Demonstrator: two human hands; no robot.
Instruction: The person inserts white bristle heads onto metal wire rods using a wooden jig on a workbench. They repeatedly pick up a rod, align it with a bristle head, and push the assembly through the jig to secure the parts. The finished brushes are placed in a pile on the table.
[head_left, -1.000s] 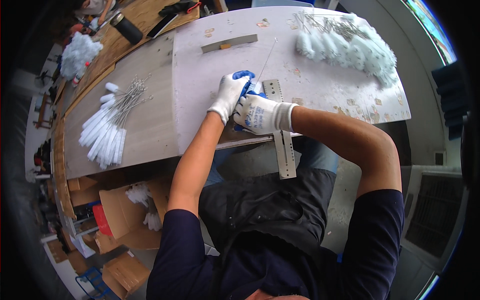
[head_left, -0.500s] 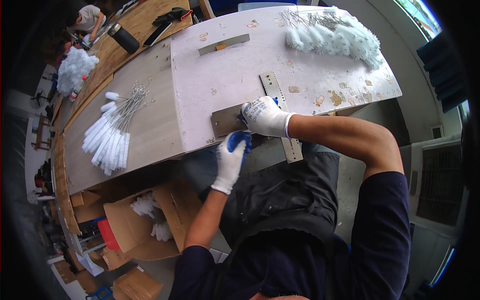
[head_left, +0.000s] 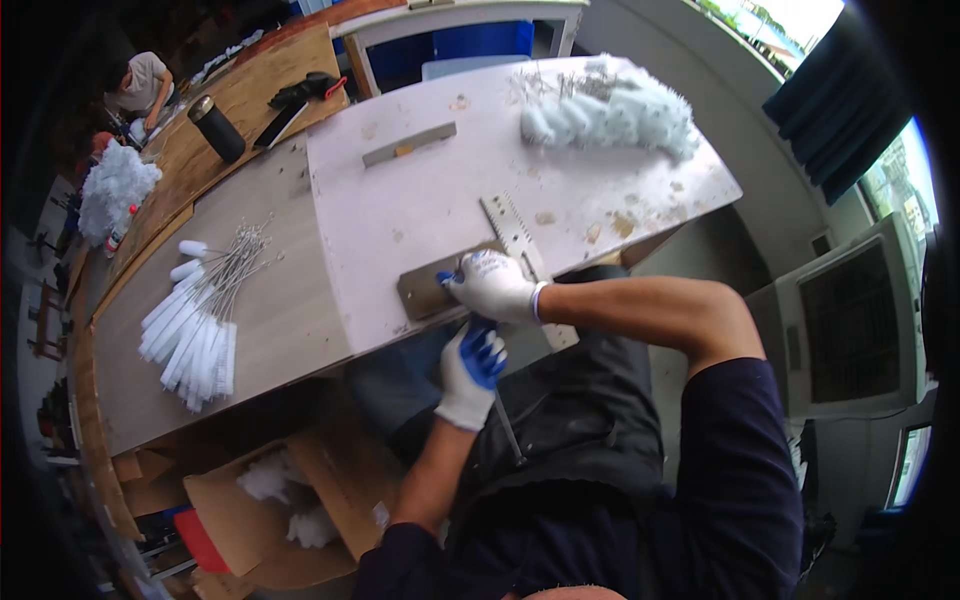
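Note:
My left hand (head_left: 468,375), in a white glove with a blue palm, is closed just off the table's near edge. A thin metal rod (head_left: 510,430) slants down from it over my dark apron; its upper end is hidden in the fingers. Right above, my gloved right hand (head_left: 497,287) curls over the near right part of a flat metal plate (head_left: 425,292). Its fingers are bent and closed, and what they hold is hidden. Beneath that hand runs a perforated metal strip (head_left: 512,230), lying crosswise and reaching past the table edge.
White brushes with wire handles (head_left: 205,325) lie at the left on the table (head_left: 290,250). Fluffy white brushes (head_left: 610,115) are heaped at the far right. A metal bar (head_left: 410,145), black bottle (head_left: 216,130) and phone (head_left: 280,125) lie farther back. Below stands an open carton (head_left: 230,510). Another person (head_left: 140,85) sits far left.
The whole view has shifted. My left hand has turned and sits closer below my right hand, and the metal rod now shows beneath it. My right hand stays at the plate.

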